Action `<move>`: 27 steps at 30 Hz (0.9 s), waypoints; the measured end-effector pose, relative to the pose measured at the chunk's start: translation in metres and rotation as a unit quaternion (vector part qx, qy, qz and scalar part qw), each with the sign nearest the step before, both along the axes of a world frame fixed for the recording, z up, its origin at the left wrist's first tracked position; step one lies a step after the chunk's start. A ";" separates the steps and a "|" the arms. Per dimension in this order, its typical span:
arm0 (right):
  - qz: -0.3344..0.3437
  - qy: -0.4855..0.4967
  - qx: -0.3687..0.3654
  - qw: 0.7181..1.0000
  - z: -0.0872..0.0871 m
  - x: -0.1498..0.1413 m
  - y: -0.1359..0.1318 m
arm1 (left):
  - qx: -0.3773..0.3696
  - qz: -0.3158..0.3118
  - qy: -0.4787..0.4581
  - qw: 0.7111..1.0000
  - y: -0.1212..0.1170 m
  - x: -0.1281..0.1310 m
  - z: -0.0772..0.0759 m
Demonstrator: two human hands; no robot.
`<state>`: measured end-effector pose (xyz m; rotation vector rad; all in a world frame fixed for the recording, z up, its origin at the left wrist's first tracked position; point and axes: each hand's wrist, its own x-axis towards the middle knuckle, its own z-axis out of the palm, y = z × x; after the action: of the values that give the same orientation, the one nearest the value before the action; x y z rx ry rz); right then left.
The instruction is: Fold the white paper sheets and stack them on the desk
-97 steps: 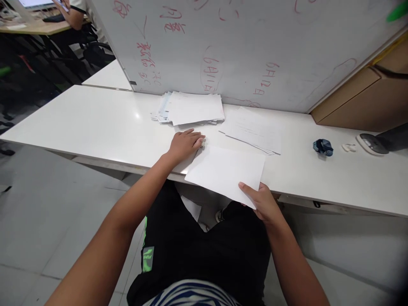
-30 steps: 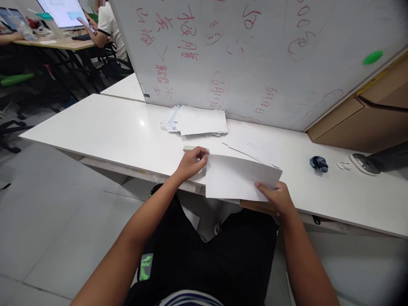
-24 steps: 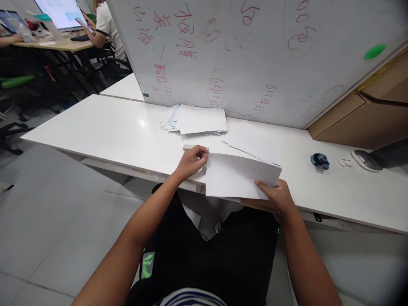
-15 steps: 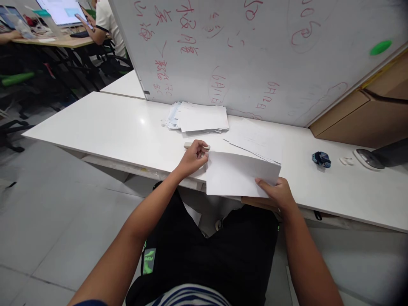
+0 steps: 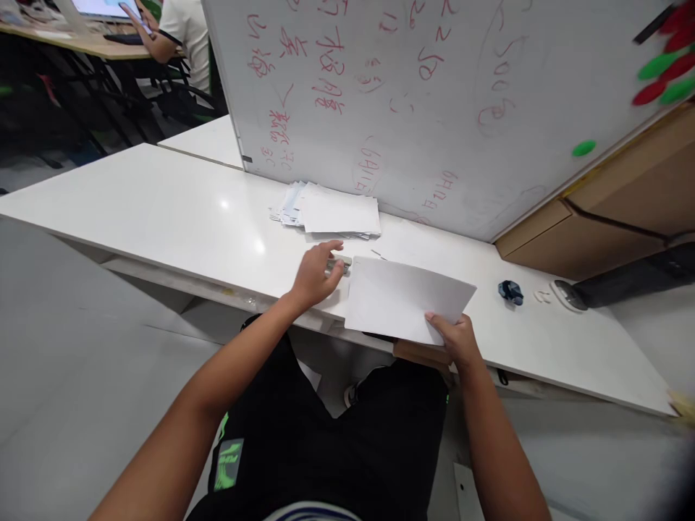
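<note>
My right hand [image 5: 459,340] grips the lower right part of some white paper sheets [image 5: 402,300], its thumb lying on top. The sheets are held tilted above the front edge of the desk. Just left of their upper left corner, my left hand [image 5: 318,275] is curved around a small greyish stapler [image 5: 339,266], with the thumb on the near side and a finger reaching over the far side. Most of the stapler is hidden by that hand.
A pile of papers [image 5: 342,210] lies against the whiteboard [image 5: 402,108]. To the right on the white desk [image 5: 163,210] are a dark blue object [image 5: 510,292], small white pieces [image 5: 541,297] and cardboard boxes [image 5: 543,224]. Another person [image 5: 184,43] sits at the far left table.
My left hand has left the corner of the sheets and moved onto the stapler, its fingers opening out. My right hand still holds the sheets. The view has shifted to the right.
</note>
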<state>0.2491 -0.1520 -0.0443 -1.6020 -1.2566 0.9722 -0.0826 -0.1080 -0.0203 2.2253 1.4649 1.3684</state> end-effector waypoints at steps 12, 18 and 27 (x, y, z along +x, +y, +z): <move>0.131 0.036 0.076 0.988 0.063 -0.089 0.125 | -0.133 -0.008 0.160 0.978 0.029 -0.033 -0.015; 0.124 -0.167 0.062 0.976 0.066 -0.167 0.212 | -0.130 -0.002 0.139 0.982 0.030 -0.034 -0.016; 0.048 -0.427 0.158 0.889 0.036 -0.120 0.190 | -0.123 0.008 0.135 0.983 0.032 -0.033 -0.020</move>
<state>0.1288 0.0377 -0.0085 -1.7563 -1.9693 0.0372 -0.1159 -0.0760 -0.0398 2.3054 1.6354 0.8561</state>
